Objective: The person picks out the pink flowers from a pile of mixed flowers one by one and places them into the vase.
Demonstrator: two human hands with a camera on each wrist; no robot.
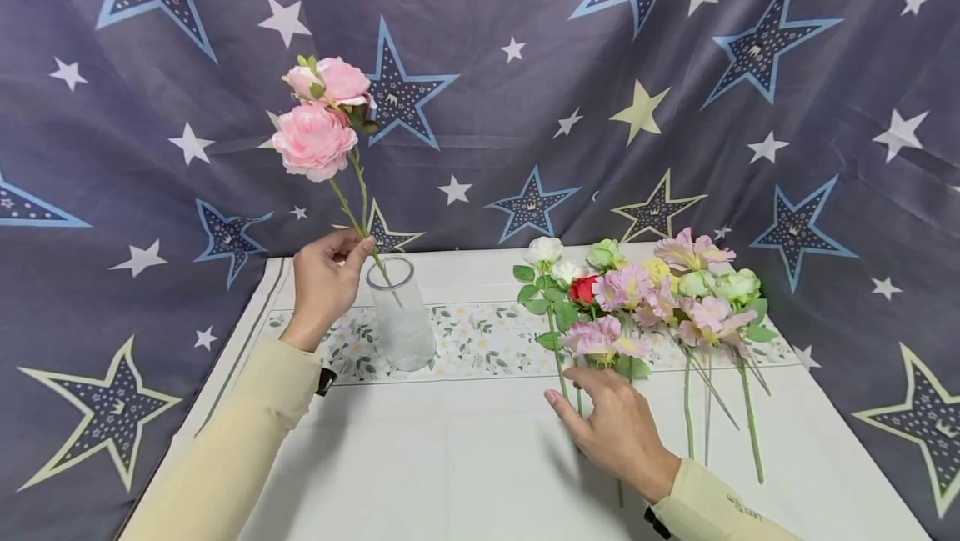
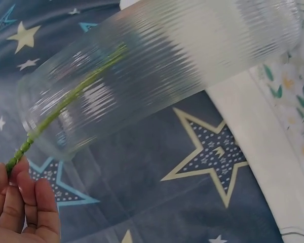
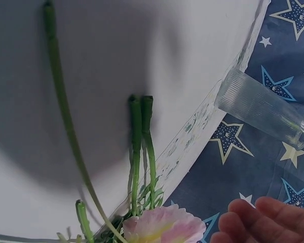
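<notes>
The left hand [image 1: 327, 278] pinches pink flowers [image 1: 315, 141], stem end [image 2: 86, 86] inside the vase [image 1: 407, 337]; right of it, the right hand [image 1: 618, 431], thumb and fingers apart, seemingly hovers near other flowers [image 1: 625, 288].

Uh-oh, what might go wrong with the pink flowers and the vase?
The vase might tip if the stem in the left grip knocks it, since neither grip holds the vase. The big pink flowers could also make it top-heavy once let go. And the right grip, near the crowded loose flowers, might tangle them.
</notes>
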